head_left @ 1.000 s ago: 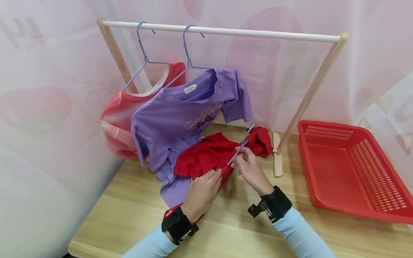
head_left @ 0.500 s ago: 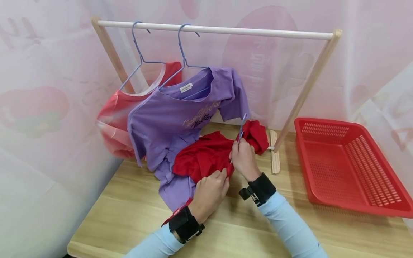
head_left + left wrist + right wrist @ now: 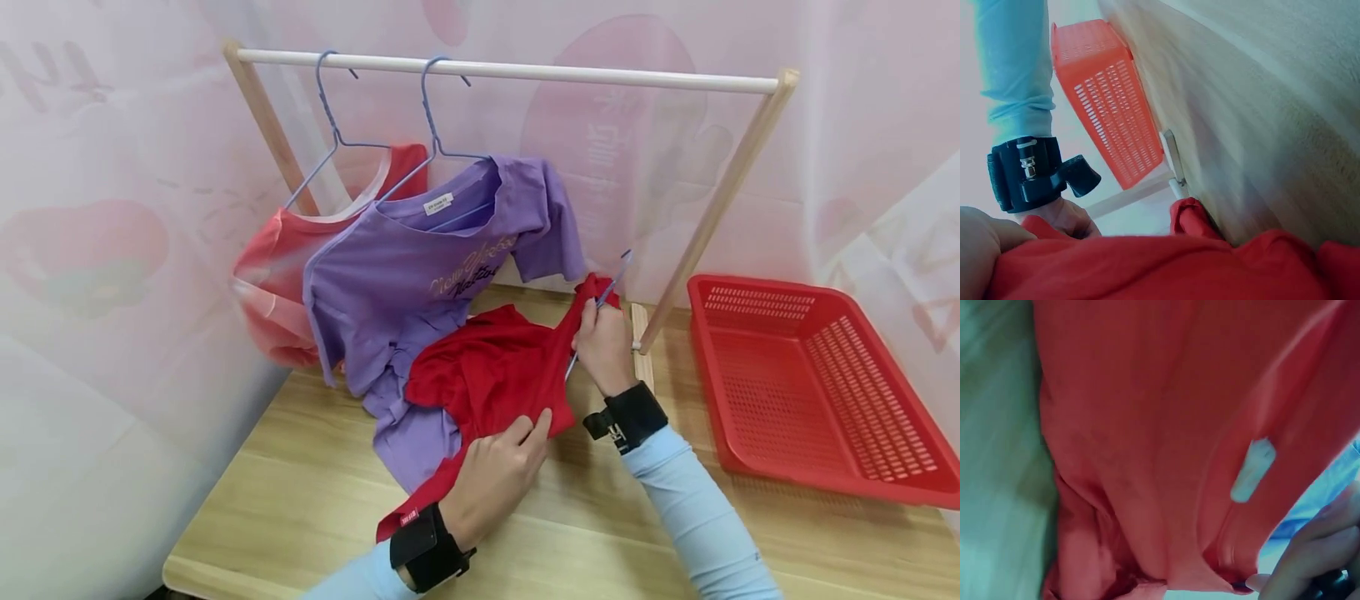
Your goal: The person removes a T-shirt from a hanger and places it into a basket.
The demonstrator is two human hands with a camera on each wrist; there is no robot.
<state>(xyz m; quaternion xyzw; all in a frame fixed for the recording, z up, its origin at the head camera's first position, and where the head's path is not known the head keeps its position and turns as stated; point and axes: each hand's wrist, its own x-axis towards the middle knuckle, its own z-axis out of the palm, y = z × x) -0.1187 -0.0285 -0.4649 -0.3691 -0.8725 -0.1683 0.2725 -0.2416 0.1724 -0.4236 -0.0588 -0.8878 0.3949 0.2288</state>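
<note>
A red shirt (image 3: 495, 358) lies bunched on the table, partly over the hem of a purple T-shirt (image 3: 450, 250). My left hand (image 3: 498, 475) pinches the red shirt's near edge. Farther right, my right hand (image 3: 603, 346) grips a blue wire hanger (image 3: 618, 279), whose hook sticks up past the knuckles. Part of that hanger is hidden behind the hand and the red cloth. In the right wrist view the red shirt's neckline shows a white label (image 3: 1254, 470). The left wrist view has red cloth (image 3: 1166, 269) stretched across its lower part.
A rack with a white rail (image 3: 525, 72) and wooden legs (image 3: 720, 208) stands at the back. The purple T-shirt and a coral top (image 3: 270, 275) hang from it on blue hangers. A red plastic basket (image 3: 802, 471) sits at the right of the wooden table (image 3: 262, 508).
My right hand first dips onto the hanger, then moves right and away with it, its hook tipping right. The red shirt stretches out between my hands; the left hand shifts slightly right.
</note>
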